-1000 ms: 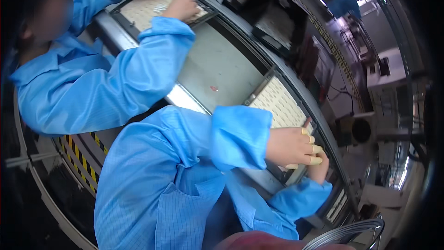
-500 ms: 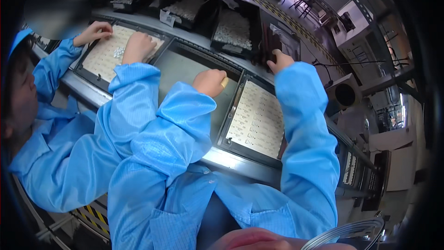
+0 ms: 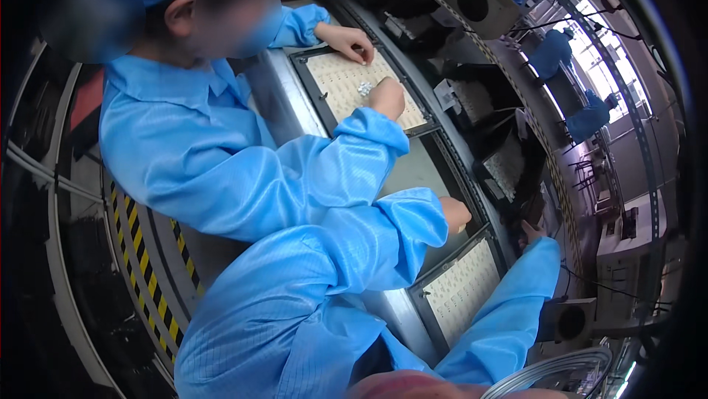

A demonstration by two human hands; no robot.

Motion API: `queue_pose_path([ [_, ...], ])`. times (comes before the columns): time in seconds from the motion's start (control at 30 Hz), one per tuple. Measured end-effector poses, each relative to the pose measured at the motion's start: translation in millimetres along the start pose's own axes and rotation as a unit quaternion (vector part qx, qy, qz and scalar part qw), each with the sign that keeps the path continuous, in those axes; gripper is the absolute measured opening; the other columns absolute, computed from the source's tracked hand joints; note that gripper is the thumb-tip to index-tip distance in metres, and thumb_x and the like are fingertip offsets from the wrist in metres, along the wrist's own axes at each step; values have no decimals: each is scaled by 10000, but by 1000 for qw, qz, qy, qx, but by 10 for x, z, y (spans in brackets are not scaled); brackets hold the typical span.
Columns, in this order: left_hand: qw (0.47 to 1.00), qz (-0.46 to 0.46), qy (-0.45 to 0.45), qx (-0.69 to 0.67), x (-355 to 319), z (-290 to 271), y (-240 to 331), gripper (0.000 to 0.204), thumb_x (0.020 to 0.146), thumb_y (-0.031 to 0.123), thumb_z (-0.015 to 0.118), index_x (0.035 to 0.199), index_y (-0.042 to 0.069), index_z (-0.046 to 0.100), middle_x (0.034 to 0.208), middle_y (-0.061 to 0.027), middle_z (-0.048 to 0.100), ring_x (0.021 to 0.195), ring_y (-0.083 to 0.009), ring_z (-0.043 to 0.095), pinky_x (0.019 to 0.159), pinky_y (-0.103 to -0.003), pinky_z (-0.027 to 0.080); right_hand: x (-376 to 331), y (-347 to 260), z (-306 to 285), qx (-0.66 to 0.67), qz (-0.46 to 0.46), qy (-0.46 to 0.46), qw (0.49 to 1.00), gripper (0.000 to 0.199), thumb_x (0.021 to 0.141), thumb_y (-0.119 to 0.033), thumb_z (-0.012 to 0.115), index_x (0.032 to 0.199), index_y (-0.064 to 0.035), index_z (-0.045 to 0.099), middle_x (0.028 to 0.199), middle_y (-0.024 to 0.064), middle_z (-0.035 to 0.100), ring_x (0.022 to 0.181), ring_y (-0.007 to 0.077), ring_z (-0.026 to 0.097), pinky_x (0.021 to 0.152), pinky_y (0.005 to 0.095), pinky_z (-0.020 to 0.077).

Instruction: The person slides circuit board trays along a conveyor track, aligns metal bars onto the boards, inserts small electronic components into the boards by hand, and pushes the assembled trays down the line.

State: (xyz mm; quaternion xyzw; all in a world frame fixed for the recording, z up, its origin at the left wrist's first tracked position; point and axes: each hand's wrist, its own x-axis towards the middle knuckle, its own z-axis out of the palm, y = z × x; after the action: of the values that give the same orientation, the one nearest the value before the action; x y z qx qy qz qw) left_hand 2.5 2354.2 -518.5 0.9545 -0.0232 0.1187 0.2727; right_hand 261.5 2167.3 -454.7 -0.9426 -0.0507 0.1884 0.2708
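left hand (image 3: 455,214): curled, above tray (image 3: 463,290) corner | right hand (image 3: 531,232): past far edge, grip unclear

A person in a blue smock works at a grey tabletop (image 3: 413,170), both sleeves coming in from the lower edge. The left hand (image 3: 455,214) rests at the upper corner of a dark-framed tray (image 3: 461,288) filled with rows of small pale parts. The right hand (image 3: 531,232) touches the tray's far edge, near dark racks behind it. To the left sits a co-worker in a blue smock and cap. Their two hands (image 3: 387,96) lie on a second tray (image 3: 361,89), one beside a small cluster of shiny parts (image 3: 364,88).
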Motion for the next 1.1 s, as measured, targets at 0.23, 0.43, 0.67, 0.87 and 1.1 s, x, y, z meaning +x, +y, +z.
queue_pose_path([
  [0.23, 1000, 18, -6, 6, 49, -11, -38, 189, 754, 173, 516, 795, 26, 627, 763, -175, 628, 768, -367, 611, 657, -473, 484, 293, 349, -168, 365, -40, -104, 925, 223, 853, -260, 642, 975, -84, 583, 607, 28, 494, 480, 129, 454, 390, 243, 330],
  [0.43, 980, 5, 142, -138, 5, -23, 76, 201, 788, 196, 532, 823, 27, 634, 778, -171, 634, 752, -344, 611, 654, -445, 489, -333, 456, -807, 434, -106, -217, 868, 261, 897, -265, 576, 1098, -102, 552, 697, -45, 413, 534, 63, 360, 424, 187, 262],
  [0.67, 779, -5, -48, -626, 66, -459, 944, 469, 904, 279, 518, 1264, -14, 456, 1047, -134, 602, 693, -153, 601, 574, -256, 493, -2549, 587, -377, 367, -290, -182, 865, 513, 907, -223, 559, 1341, -51, 346, 743, -43, 447, 511, 11, 360, 419, 169, 275],
  [0.87, 720, 15, -102, -686, 2, -135, 1119, 270, 923, 258, 495, 976, 0, 554, 774, -74, 638, 619, -106, 575, 491, -254, 436, -3102, 810, 414, 398, -221, -268, 849, 524, 844, -35, 540, 1315, 32, 322, 742, 61, 513, 532, 110, 458, 471, 230, 372],
  [1.1, 883, -137, 20, -448, 30, 230, 901, 294, 782, 286, 688, 852, 3, 653, 701, -115, 636, 620, -176, 608, 564, -325, 481, -2961, 626, 660, -53, -367, 147, 917, 361, 834, -174, 638, 1129, 15, 551, 749, 124, 577, 604, 227, 532, 556, 327, 434],
])
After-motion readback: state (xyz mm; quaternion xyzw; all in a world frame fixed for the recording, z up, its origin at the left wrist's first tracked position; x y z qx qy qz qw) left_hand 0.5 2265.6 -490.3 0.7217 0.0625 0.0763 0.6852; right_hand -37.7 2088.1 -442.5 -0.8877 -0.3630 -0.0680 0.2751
